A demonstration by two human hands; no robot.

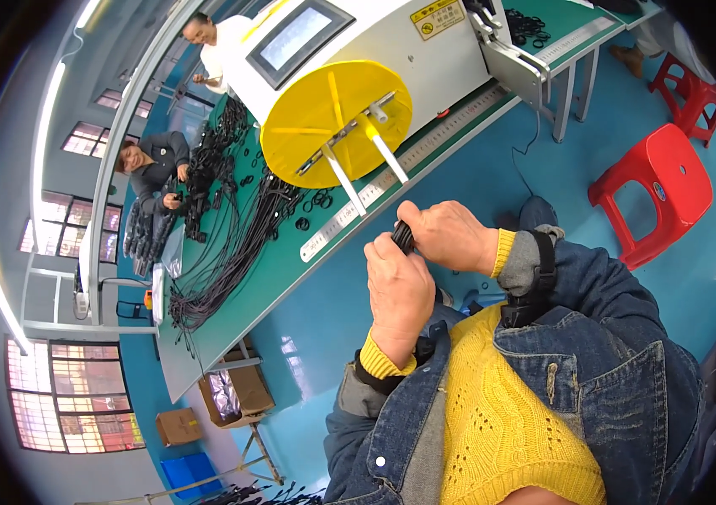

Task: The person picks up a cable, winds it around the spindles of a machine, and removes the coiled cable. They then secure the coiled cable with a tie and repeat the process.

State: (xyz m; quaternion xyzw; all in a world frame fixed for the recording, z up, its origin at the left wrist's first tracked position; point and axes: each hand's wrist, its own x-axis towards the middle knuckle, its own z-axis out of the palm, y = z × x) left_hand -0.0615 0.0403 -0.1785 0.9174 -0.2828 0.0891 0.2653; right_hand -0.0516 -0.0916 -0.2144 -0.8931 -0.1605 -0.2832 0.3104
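Observation:
Between my two hands is a small bundle of black cable [404, 238], wound in tight turns. My left hand [400, 288] is closed round its lower end, the thumb up against the turns. My right hand [449, 237] grips the upper end with bent fingers. Both hands are in front of the table edge, near the tips of two white rods [343, 181] that stick out from a yellow disc [299, 139]. The disc is mounted on a white machine [425, 76]. Most of the bundle is hidden by my fingers.
Long black cables [223, 278] and small black rings [317, 200] lie on the green table [231, 316]. A metal ruler strip [324, 240] runs along its edge. Red stools [661, 194] stand at right, cardboard boxes [179, 427] at lower left. Two people [156, 164] are across the table.

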